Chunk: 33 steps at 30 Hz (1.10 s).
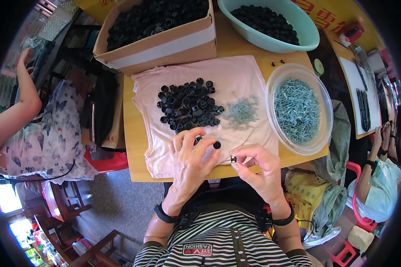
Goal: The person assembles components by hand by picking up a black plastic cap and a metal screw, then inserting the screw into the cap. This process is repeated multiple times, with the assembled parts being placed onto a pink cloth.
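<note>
Head view: at the pink cloth (148, 116)'s near edge, the half-curled left hand (191, 155) holds a round black cap (216, 144), the right hand (263, 170) pinches a small black fitting (233, 159) (apparently mid-assembly), and mating likely needs alignment.

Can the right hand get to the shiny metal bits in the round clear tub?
Probably yes: the right hand is near the tub, whose top looks open, so the metal bits seem uncovered. But its fingers are busy pinching a small black piece.
</note>
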Motion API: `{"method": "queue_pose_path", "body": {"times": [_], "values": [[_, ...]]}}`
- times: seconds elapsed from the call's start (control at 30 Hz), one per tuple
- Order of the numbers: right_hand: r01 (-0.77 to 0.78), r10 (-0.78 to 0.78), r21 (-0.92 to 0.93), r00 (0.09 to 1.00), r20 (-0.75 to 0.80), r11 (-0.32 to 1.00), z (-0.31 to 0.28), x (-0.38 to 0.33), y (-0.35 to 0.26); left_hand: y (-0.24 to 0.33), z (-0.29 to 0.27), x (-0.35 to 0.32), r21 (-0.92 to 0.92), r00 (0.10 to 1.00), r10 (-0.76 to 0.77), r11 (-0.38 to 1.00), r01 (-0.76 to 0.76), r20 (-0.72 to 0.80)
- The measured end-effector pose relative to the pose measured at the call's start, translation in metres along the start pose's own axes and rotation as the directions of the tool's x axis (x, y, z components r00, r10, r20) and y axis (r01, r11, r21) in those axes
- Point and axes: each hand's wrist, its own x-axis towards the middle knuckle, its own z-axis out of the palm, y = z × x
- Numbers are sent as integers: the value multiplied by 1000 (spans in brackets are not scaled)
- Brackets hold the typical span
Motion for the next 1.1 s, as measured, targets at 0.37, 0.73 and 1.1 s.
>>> {"method": "queue_pose_path", "body": {"times": [0.37,0.73,1.1], "values": [[-62,100,488,994,-52,870,4,-8,-17,24,-9,-10,-820,992,-61,559,125,110],[-139,156,676,987,36,724,-4,-14,-15,26,-12,-16,-930,998,-10,361,59,60],[-255,128,892,966,223,373,-13,-9,-3,32,-12,-11,-968,971,-35,75,239,237]]}}
